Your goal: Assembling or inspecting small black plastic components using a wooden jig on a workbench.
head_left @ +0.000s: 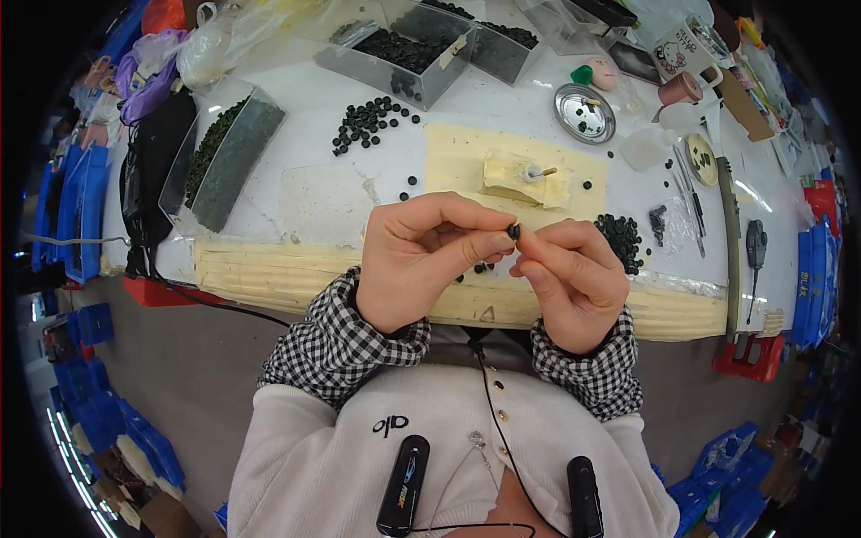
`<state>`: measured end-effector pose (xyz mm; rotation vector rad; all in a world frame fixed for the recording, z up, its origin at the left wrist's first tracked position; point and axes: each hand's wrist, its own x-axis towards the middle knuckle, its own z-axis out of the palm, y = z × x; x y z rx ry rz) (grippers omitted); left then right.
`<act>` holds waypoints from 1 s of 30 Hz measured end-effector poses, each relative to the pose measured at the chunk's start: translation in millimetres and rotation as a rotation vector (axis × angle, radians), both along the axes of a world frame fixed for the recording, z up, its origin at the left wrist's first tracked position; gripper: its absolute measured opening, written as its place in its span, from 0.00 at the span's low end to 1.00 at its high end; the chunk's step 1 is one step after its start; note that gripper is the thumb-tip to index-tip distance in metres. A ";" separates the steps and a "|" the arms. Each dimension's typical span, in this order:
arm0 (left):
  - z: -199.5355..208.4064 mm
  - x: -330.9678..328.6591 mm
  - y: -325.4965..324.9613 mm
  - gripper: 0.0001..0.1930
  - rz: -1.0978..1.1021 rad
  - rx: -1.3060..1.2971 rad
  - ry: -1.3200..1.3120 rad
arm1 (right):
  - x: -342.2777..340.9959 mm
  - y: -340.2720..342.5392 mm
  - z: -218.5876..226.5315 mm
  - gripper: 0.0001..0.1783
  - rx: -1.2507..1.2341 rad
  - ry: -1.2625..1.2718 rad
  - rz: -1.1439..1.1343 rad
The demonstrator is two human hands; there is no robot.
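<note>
"While the left hand (408, 260) and right hand (578, 278) meet over the desk (309, 108), toward its near edge, what shows in the head view?"

"One round black piece (514, 231) between them: the left grip pinches it; whether the right one pinches too, I cannot tell."

"And around?"

"One cream block (504, 181), two large clusters of black pieces (619, 238), one clear bin (229, 179) by the left edge."

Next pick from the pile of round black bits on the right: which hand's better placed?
Right, likely. The right hand is beside that pile of round black bits; the left hand is farther off and pinches a small black piece. Whether the right also grips it is unclear.
</note>
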<state>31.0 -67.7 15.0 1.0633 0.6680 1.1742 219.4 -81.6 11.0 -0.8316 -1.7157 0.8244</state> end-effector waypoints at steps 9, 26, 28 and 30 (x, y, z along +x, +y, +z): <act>1.1 -1.8 -0.4 0.10 0.007 -0.018 0.022 | -0.7 -0.3 1.5 0.18 -0.008 -0.004 -0.008; 0.9 -1.5 0.7 0.11 0.011 0.012 0.028 | -2.1 -0.1 2.4 0.17 -0.014 -0.012 -0.025; -0.1 -1.4 0.7 0.11 0.013 0.013 0.026 | -2.1 0.0 2.6 0.17 -0.020 -0.012 -0.024; -0.5 -1.3 0.7 0.11 0.015 0.012 0.028 | -2.1 -0.1 2.8 0.17 -0.024 -0.013 -0.024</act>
